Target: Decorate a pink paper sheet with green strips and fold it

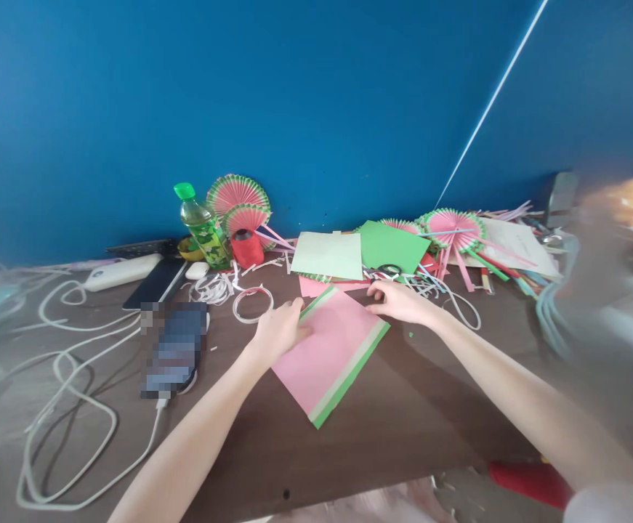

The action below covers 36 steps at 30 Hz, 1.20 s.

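A pink sheet of paper [324,338] lies slantwise on the brown table, with pale and green strips along its lower right edge and a green strip at its upper left. At the sheet's left edge, my left hand [280,330] is closed on the paper, thumb on top. My right hand [397,299] has its fingers curled at the upper right edge, closed on the paper; the fingertips are partly hidden. Just beyond it are the black handles of scissors [389,270]. A roll of tape [253,303] lies beside my left hand.
Behind the sheet lie pale green paper [327,254] and green paper [395,247]. Pleated pink fans [452,229] stand along the blue wall, near a green-capped bottle [204,232] and red thread spool [247,249]. A phone [177,349] and white cables [112,428] occupy the left.
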Motion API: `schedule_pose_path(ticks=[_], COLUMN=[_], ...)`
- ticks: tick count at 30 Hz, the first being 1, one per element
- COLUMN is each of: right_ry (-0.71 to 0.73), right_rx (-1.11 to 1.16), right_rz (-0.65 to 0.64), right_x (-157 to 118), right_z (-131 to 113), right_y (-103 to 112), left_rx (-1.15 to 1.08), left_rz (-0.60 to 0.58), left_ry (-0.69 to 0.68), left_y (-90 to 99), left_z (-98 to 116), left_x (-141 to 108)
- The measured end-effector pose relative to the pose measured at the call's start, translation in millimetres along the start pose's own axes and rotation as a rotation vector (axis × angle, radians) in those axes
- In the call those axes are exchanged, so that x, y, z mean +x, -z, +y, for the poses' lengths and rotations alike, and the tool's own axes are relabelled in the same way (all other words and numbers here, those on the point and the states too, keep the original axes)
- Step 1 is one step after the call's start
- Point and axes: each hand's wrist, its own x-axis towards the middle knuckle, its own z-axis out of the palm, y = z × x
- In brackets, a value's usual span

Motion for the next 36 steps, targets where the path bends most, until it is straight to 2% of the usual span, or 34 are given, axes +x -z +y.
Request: schedule_pose_path(ticks=[2, 4, 10, 13, 16, 19, 22, 24, 27, 30, 36], right_ry=[0.035, 0.095, 0.385, 0.521, 0.583, 0.552, 0.455, 0.408, 0.336, 0.275, 0.204], right_rx=[-0.092, -0.125, -0.063, -0.072, -0.055, -0.027, -0.026, -0.020, 0.000, 0.034, 0.092], right_rz=[0.063, 0.099, -0.027, -0.090, -0.096, -0.001, 0.127, 0.154, 0.154, 0.135, 0.038], right_x=[-10, -17, -20, -16, -13, -12, -10, -8, -3, 2, 6], right_z=[2, 0, -12, -14, -12, -8, -6, -3, 5, 10, 7], right_y=[-9, -17, -25, -26, -32, -36, -33, -29, -24, -24, -21], left_rx=[-0.024, -0.063, -0.254, -0.211, -0.048, 0.018, -0.071, -0.154, -0.291, -0.344, -0.367], left_rz=[-0.049, -0.042, 0.128, 0.120, 0.050, 0.056, 0.060, 0.092, 0.185, 0.219, 0.094], left_ry=[0.011, 0.003, -0.267, -0.370, -0.390, -0.317, -0.274, -0.280, -0.305, -0.304, -0.260], left_y=[7.2, 10.0, -1.9, -7.3, -5.9, -1.8, -1.2, -3.7, -10.7, -17.6, -17.3], left_z=[-3, -8, -16, -13, -8, -7, -13, -19, -27, -28, -23], left_x=[-1, 1, 13, 14, 11, 9, 11, 14, 20, 25, 22])
